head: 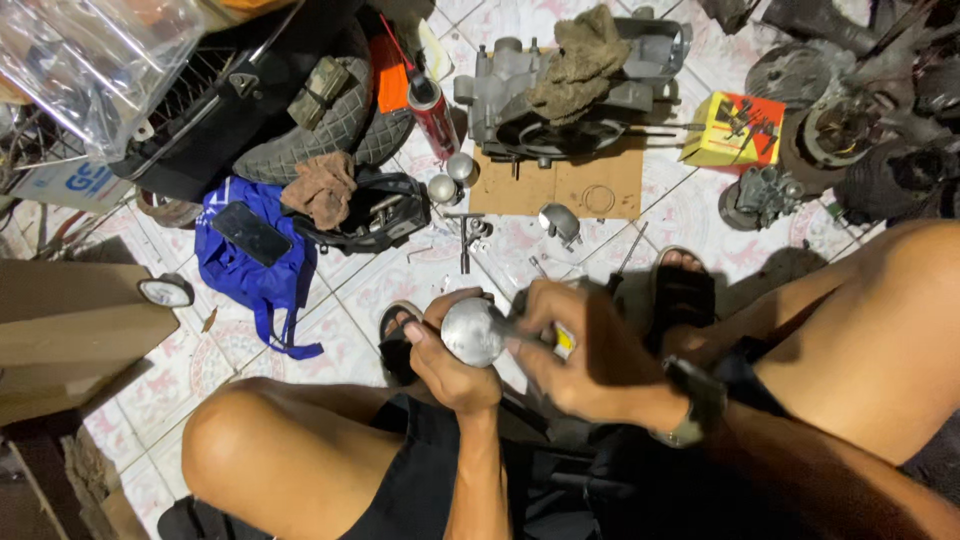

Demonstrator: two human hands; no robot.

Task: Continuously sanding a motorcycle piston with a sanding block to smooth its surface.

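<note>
Between the knees, the left hand (445, 360) cups a round metal piston (472, 331); the right hand (590, 350) is closed around a yellow-handled tool (563, 342) laid against it. Bare tiled floor (350, 290) ahead before the engine casing (560, 100) on cardboard (560, 190).

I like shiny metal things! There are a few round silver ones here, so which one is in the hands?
The biggest round silver part, held in the left hand. The two smaller silver pieces lie untouched on the floor.

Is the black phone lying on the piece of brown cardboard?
No, the black phone lies on the blue bag at the left, far from the brown cardboard under the engine case.
</note>
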